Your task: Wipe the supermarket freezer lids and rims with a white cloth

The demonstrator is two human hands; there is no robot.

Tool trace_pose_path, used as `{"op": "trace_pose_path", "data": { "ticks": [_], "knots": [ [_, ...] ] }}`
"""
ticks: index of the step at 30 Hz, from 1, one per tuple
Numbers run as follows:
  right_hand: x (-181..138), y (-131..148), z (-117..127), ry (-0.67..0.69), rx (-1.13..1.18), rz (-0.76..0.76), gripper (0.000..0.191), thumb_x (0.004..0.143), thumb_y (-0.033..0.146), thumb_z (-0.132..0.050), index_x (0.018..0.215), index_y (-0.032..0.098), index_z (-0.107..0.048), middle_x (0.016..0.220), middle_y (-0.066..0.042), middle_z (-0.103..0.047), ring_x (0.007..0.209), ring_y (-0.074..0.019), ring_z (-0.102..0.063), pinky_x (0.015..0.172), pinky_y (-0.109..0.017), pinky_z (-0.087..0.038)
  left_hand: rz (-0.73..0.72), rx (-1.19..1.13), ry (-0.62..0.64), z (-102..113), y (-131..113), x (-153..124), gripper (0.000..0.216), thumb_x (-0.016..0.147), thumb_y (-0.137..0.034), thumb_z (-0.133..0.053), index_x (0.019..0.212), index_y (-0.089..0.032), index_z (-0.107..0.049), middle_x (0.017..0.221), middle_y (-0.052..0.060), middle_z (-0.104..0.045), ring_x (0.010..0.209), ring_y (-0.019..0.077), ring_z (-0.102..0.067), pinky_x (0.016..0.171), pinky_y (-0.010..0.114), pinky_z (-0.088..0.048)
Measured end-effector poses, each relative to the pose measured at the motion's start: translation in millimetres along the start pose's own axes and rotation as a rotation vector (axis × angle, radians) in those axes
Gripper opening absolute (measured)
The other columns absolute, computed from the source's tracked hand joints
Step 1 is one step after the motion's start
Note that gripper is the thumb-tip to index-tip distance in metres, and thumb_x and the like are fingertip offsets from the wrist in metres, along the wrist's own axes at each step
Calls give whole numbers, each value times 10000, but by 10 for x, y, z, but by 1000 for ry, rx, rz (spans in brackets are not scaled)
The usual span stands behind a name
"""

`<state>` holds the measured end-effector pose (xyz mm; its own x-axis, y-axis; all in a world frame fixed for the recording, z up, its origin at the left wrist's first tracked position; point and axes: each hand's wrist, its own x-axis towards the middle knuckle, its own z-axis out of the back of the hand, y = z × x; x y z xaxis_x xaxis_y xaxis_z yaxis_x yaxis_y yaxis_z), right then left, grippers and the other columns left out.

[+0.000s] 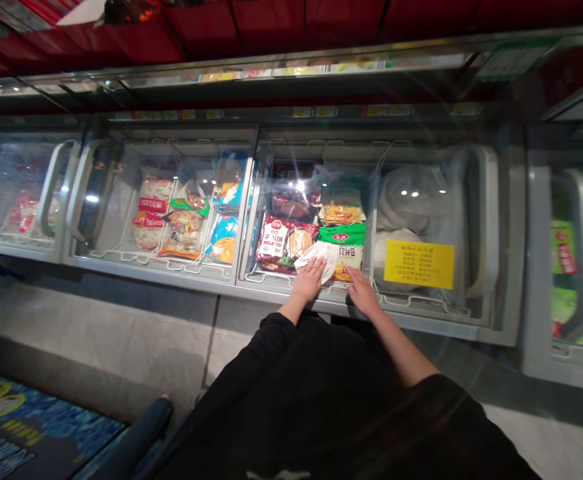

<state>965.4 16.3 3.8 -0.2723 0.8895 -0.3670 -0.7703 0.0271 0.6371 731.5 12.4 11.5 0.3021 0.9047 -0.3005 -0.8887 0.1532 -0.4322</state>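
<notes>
My left hand (309, 281) holds a crumpled white cloth (328, 253) against the glass lid (284, 155) of a chest freezer, its fingers laid over the cloth. Whether it is cloth or paper I cannot tell. To its right, my right hand (362, 292) rests at the lid's near edge with fingers stretched out and nothing in them. Beneath the glass, near both hands, lie a dark red food packet (276, 243) and a green-topped packet (344, 235).
A yellow notice (420, 265) is on the lid, left of a curved grey handle (486, 220). Another lid on the left covers more packets (184, 233), with its own handle (82, 193). A further freezer (531, 267) stands at right. A printed box (26, 427) sits behind at lower left.
</notes>
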Motion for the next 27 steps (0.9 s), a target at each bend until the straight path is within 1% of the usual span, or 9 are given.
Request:
{"op": "trace_pose_path", "data": {
  "ticks": [3, 6, 8, 10, 12, 15, 18, 22, 27],
  "knots": [
    [-9, -49, 76, -16, 3, 9, 726, 873, 150, -433, 1596, 146, -488, 1643, -114, -517, 1574, -270, -403, 1343, -517, -298, 45, 43, 5, 193, 343, -195, 679, 1019, -260, -468, 1683, -267, -329, 1761, -13, -297, 1655, 189, -200, 1327, 383, -275],
    [-48, -87, 86, -36, 12, 9, 699, 891, 147, -417, 1585, 117, -496, 1658, -135, -492, 1583, -264, -388, 1349, -497, -286, 190, 93, -34, 351, 666, -402, 693, 1046, -282, -427, 1711, -214, -241, 1776, 62, -244, 1661, 249, -178, 1332, 459, -265],
    [-103, -117, 81, -53, 18, 2, 699, 897, 140, -402, 1591, 115, -485, 1673, -136, -469, 1593, -257, -371, 1351, -497, -277, 261, 115, -60, 399, 774, -478, 705, 1051, -281, -420, 1719, -220, -203, 1777, 76, -239, 1661, 259, -179, 1331, 470, -265],
    [-167, -153, 80, -64, 22, 0, 707, 899, 133, -392, 1602, 125, -470, 1677, -133, -465, 1591, -251, -377, 1346, -503, -288, 317, 127, -89, 383, 762, -476, 710, 1053, -276, -418, 1723, -241, -185, 1772, 65, -256, 1658, 251, -193, 1330, 461, -272],
    [-217, -198, 92, -63, 24, 12, 724, 891, 128, -398, 1612, 157, -462, 1668, -117, -482, 1580, -248, -399, 1335, -510, -311, 399, 135, -136, 304, 643, -400, 721, 1057, -262, -394, 1729, -234, -133, 1770, 82, -253, 1654, 265, -206, 1323, 487, -287],
    [-223, -303, 154, -56, 22, 48, 750, 869, 120, -426, 1613, 205, -469, 1657, -92, -502, 1565, -246, -425, 1326, -515, -331, 546, 141, -217, 117, 345, -188, 743, 1066, -245, -341, 1728, -174, -11, 1769, 153, -214, 1651, 311, -206, 1304, 553, -303],
    [-136, -488, 316, -66, 10, 71, 750, 866, 118, -443, 1610, 210, -474, 1646, -94, -516, 1568, -251, -420, 1328, -519, -327, 592, 135, -252, -57, -8, 53, 739, 1070, -253, -336, 1726, -158, -9, 1772, 157, -198, 1654, 318, -188, 1306, 537, -303],
    [22, -848, 702, -115, -13, 60, 736, 882, 123, -435, 1613, 201, -463, 1623, -109, -540, 1567, -256, -419, 1332, -531, -318, 518, 127, -232, -221, -554, 354, 734, 1051, -239, -380, 1729, -183, -104, 1767, 128, -233, 1650, 319, -202, 1301, 530, -321],
    [52, -1304, 1140, -155, -20, 27, 714, 888, 126, -424, 1596, 200, -479, 1611, -110, -551, 1574, -261, -406, 1339, -541, -298, 312, 129, -140, -434, -1268, 713, 751, 1007, -237, -468, 1715, -200, -222, 1770, 100, -242, 1651, 298, -205, 1298, 495, -340]
  ]
}}
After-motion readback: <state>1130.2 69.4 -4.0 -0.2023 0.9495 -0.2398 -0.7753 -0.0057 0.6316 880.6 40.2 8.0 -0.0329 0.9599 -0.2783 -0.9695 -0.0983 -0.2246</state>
